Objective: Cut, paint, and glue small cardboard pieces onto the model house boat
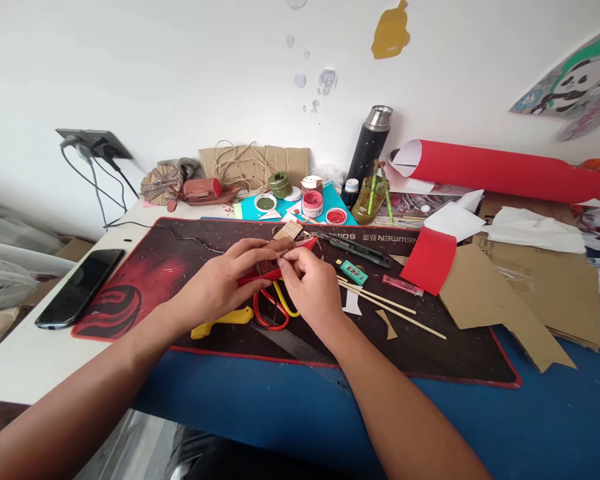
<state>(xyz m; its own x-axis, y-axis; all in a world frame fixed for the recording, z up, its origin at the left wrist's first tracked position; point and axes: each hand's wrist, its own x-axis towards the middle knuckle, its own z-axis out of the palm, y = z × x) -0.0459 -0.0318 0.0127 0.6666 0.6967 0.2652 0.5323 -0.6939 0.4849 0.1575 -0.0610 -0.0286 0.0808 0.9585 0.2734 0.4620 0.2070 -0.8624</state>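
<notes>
My left hand (229,277) is closed around a small red-and-brown model boat (280,248), its fingers over the brown top and its thumb below. The boat's red pointed end sticks out to the right. My right hand (313,283) pinches at the boat's near side; whether a tiny piece is between the fingertips is hidden. Just below the hands lie scissors with red and yellow handles (273,325) and a yellow-handled tool (223,323). A dark utility knife (355,249) rests beyond my right hand, near a green lighter-like item (351,271).
Thin wooden sticks (395,308) and cardboard scraps lie right on the dark mat (460,353). Paint pots (313,203), a brush jar (369,203) and a black thermos (370,143) stand behind. A phone (80,288) lies left; a red paper roll (495,170) and cardboard (545,280) are right.
</notes>
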